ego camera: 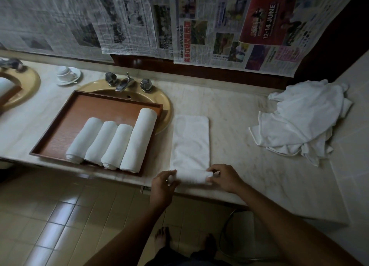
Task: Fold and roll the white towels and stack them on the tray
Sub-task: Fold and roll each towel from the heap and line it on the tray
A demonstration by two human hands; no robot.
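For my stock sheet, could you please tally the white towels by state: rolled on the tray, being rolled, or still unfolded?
Rolled towels on the tray: 4
Folded towel being rolled by the left hand and right hand: 1
Unfolded pile: count cannot be told
Total countable: 5

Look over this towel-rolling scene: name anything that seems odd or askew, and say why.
The tray sits partly over the sink rather than flat on the counter. Of its four rolled towels, the rightmost is clearly longer. Newspapers cover the wall.
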